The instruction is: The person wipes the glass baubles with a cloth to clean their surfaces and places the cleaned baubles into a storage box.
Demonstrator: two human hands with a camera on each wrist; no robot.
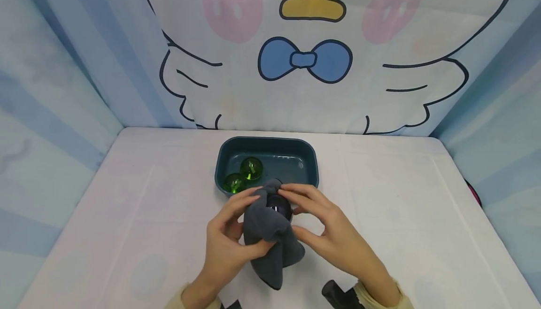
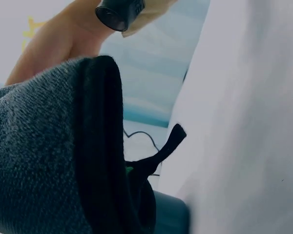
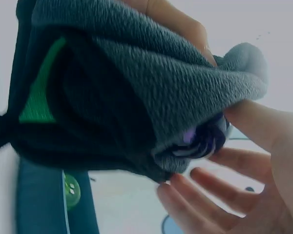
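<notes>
A dark grey cloth (image 1: 264,227) is bunched around a dark, glossy ball (image 1: 279,206), whose top and side show through its folds. My left hand (image 1: 230,238) grips the cloth from the left, thumb across its front. From the right, my right hand (image 1: 327,224) holds the ball and the cloth beside it with curled fingers. Seen from the right wrist, the ball (image 3: 205,139) has purple and pale swirls, and the right thumb lies on the cloth (image 3: 185,87) above it. The cloth's lower corners hang loose, showing a black edge and a green patch (image 3: 41,95).
Just beyond the hands stands a dark teal tray (image 1: 291,145) with two green glass balls (image 1: 251,168) at its left side. A white cover lies over the table (image 1: 401,205). Printed curtains (image 1: 55,88) enclose the back and sides.
</notes>
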